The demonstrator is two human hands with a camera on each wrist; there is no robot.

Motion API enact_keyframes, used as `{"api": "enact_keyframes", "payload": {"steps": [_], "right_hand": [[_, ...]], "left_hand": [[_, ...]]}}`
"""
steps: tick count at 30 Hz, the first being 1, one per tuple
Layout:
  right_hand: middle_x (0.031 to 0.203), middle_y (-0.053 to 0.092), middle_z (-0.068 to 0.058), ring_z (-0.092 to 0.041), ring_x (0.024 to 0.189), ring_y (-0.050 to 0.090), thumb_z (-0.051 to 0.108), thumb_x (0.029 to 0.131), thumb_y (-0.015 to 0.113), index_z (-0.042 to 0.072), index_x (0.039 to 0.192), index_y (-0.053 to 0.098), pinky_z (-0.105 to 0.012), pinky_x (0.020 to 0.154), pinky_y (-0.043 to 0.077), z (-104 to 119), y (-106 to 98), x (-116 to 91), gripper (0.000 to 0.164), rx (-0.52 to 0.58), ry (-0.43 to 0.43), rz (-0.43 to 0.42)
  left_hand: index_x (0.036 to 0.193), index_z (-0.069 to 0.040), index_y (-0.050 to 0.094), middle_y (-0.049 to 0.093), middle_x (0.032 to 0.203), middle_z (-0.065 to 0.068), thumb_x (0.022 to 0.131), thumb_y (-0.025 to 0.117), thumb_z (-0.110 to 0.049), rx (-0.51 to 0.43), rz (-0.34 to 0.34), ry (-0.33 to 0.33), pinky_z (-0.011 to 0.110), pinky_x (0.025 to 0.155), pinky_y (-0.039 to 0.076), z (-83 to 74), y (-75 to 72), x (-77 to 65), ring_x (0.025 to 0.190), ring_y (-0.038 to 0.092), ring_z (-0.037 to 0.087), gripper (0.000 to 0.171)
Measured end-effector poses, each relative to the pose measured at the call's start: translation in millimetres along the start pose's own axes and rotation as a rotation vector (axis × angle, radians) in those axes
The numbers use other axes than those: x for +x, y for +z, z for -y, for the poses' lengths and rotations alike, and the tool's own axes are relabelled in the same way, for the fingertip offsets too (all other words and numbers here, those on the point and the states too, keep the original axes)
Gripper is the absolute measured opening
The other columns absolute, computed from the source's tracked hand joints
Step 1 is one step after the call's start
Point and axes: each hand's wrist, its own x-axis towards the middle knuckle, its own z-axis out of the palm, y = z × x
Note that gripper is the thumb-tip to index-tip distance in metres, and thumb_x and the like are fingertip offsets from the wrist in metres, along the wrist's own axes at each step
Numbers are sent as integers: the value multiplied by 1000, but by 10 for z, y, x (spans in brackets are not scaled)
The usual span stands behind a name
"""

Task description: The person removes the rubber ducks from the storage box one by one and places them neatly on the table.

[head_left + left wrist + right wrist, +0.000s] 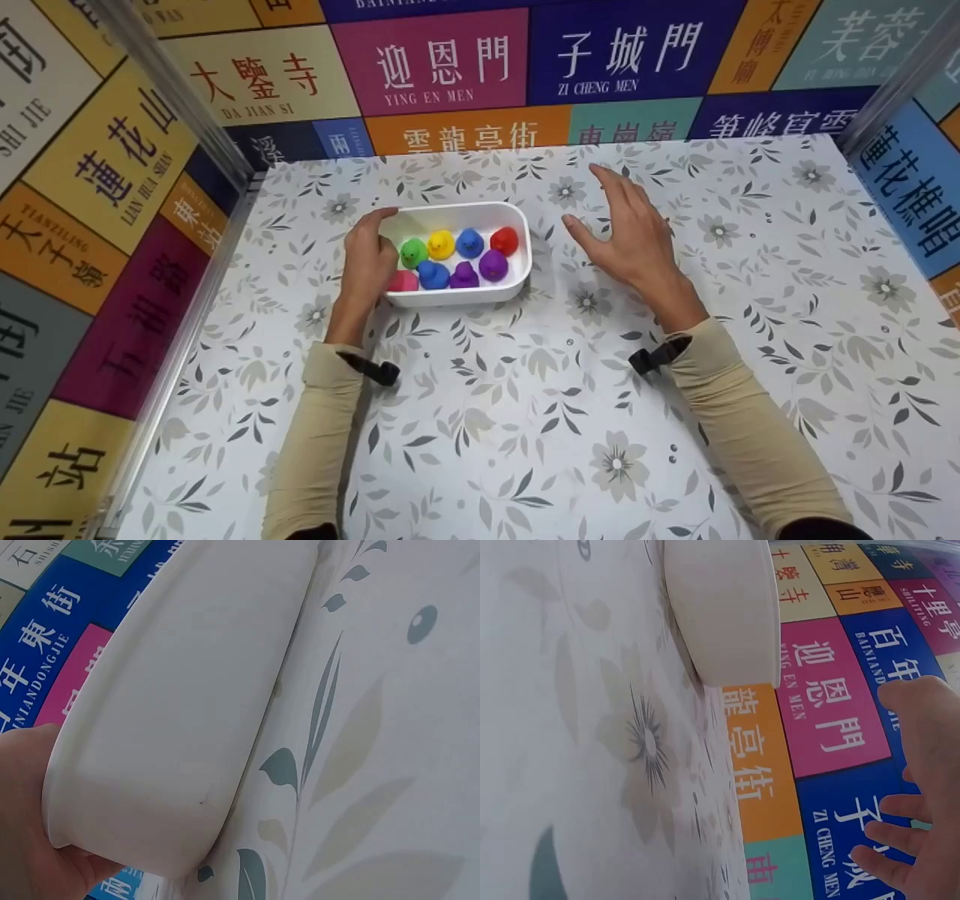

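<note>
Left hand (369, 259) gripping the tray (517, 281) by its near-left end, thumb hooked over the rim, fingers curled under the wall. Right hand (630, 232) hovering open just off the tray's far end, fingers spread, touching nothing. Tray sitting flat on the tabletop (525, 420) between the two grips, carrying small toy ducks in two rows: green (412, 253), yellow (441, 244), blue (469, 242) and red (504, 241) away from the left grip's palm, pink (403, 281), another blue (433, 275) and two purple (480, 268) closer in. Seeing from the left wrist only a white wall (187, 712) and a bit of palm (26, 840), so not telling how deep the hold is going. Judging the risk: holding at one end only, so lifting or pulling likely tipping the far end down, sliding ducks toward the right grip and over the low rim. Pink duck lying right against the left fingers, likely getting nudged or pinched. Smooth patterned cover possibly letting the tray skid or swing round the single hold. Right hand closing too fast likely knocking the wall and scattering the load.
</note>
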Motion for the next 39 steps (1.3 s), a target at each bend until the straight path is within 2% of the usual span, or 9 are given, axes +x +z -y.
{"api": "enact_keyframes", "payload": {"steps": [8,15,17,23,27,32,39], "right_hand": [[161,57,-4,-30,147,55,60,100,67,28,163,47,-60,107,54,150,106,-22,73,29,-64,27],[161,57,-7,-31,148,55,49,102,70,24,162,50,-58,114,52,325,197,-48,68,64,-133,63],[159,59,-9,-33,146,56,45,102,70,22,162,50,-58,115,50,385,227,-53,67,73,-151,81],[155,61,-10,-31,145,57,32,101,74,18,160,51,-52,120,49,564,346,-76,64,112,-197,149],[154,61,-8,-29,145,56,26,101,75,14,154,57,-49,122,48,672,429,-87,57,144,-202,219],[142,66,-10,-29,132,64,22,101,76,11,146,64,-46,118,52,786,523,-79,48,147,-210,293],[133,71,-15,-30,120,69,18,98,81,6,141,68,-45,110,58,919,576,-3,46,167,-108,451]], "left_hand": [[145,-5,67,64,152,16,94,39,12,-36,-36,23,42,129,40,22,-8,39,147,56,28,60],[142,-5,69,68,148,15,92,39,11,-47,-63,64,42,126,43,51,-16,58,144,59,28,60],[143,-6,68,68,148,15,93,39,11,-53,-62,58,42,126,43,60,-15,61,144,59,27,60],[152,-8,60,64,154,12,99,40,5,-104,-27,-17,42,129,39,93,-12,49,147,56,24,58],[152,-8,60,64,154,13,101,40,2,-132,-26,-52,41,127,41,99,-11,44,145,57,24,56],[152,-9,61,63,155,12,103,39,0,-155,-21,-65,40,128,40,97,6,52,146,56,24,54],[150,-7,62,64,154,12,105,39,0,-169,-25,-52,41,128,41,97,22,46,147,56,24,51]]}}
